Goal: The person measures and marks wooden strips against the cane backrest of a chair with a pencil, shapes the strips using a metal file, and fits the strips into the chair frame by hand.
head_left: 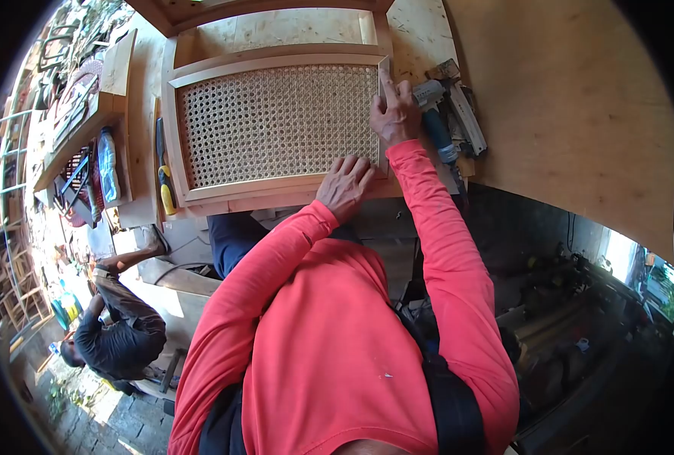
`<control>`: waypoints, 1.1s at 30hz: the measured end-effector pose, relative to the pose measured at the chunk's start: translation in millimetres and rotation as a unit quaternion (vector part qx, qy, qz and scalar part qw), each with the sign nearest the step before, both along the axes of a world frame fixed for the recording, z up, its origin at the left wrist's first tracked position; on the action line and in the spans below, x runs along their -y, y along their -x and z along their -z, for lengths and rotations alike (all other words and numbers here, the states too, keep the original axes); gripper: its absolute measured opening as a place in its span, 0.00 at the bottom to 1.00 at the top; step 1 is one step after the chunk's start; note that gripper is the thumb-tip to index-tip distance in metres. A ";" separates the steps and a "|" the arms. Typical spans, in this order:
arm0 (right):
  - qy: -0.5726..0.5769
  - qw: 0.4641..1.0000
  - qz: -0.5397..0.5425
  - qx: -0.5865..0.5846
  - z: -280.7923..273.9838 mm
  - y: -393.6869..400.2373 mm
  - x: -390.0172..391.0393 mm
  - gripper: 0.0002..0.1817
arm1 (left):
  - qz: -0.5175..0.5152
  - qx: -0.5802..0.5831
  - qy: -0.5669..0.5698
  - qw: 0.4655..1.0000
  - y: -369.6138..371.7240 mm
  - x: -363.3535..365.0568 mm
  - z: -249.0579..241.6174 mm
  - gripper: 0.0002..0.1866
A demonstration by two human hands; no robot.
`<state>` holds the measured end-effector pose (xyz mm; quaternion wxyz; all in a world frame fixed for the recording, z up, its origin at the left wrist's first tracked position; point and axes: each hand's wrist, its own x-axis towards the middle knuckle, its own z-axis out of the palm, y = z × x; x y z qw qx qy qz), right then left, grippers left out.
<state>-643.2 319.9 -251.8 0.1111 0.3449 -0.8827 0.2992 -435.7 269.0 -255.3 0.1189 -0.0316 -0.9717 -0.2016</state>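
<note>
A wooden frame [276,57] with a woven cane panel [276,121] lies on the workbench [246,203]. My left hand [346,186] rests on the frame's near edge toward its right corner, fingers bent over the wood and the cane's border, holding nothing. On the frame's right side is my right hand [397,110], with the index finger stretched along the strip near the top right corner and the other fingers curled. Whether anything small is under that finger is hidden. A teal and grey power tool [437,125] lies just right of my right hand.
A yellow-handled tool [164,178] lies left of the frame. Farther left, a wooden box [113,171] holds a bottle and tools. Another wooden frame [261,9] stands at the back. A large plywood sheet [572,114] spans the right. A person [124,334] sits at lower left.
</note>
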 end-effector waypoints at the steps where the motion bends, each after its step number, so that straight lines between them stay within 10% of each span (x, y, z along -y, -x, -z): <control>1: 0.010 1.000 0.002 -0.015 3.4 -0.2 -0.3 0.35 | 0.003 0.007 -0.003 1.000 0.2 -0.4 0.0 0.21; 20: 0.112 0.992 0.011 -0.059 9.5 -2.4 4.5 0.20 | 0.035 -0.039 0.007 0.999 2.0 3.9 3.9 0.19; 33: 0.092 0.995 0.028 -0.030 16.5 -2.6 13.2 0.36 | 0.030 -0.036 -0.011 0.999 1.2 3.1 8.9 0.19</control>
